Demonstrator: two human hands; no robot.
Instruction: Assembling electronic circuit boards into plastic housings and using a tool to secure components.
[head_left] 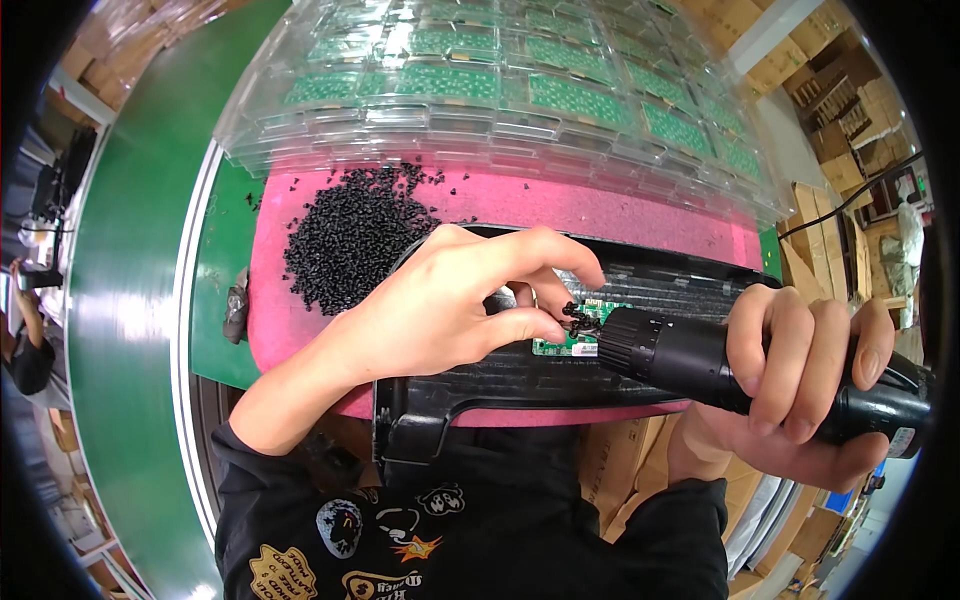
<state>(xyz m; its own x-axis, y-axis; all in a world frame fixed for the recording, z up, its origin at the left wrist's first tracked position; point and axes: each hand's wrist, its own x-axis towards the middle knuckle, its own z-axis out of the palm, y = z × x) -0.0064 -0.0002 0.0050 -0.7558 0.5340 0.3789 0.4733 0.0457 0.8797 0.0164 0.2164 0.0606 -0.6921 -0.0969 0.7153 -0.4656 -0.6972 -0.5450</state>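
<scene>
My right hand (800,370) is wrapped around a black electric screwdriver (680,350), which lies almost level and points left. Its ribbed nose is over a small green circuit board (550,347), hiding part of it and the driver's tip. The board lies in a long black plastic housing (480,385). From the left, my left hand (460,290) reaches over the housing with curled fingers. A few small black screws (580,318) are bunched between its thumb and fingers, right by the driver's nose. A ring shows on one finger.
A heap of small black screws (350,240) lies on the pink mat (275,330). Clear plastic trays of green boards (500,80) are stacked behind it. At left runs a green belt (130,330) with a metal rail; another person's arm (30,320) shows beyond. Cardboard boxes (845,150) stand right.
</scene>
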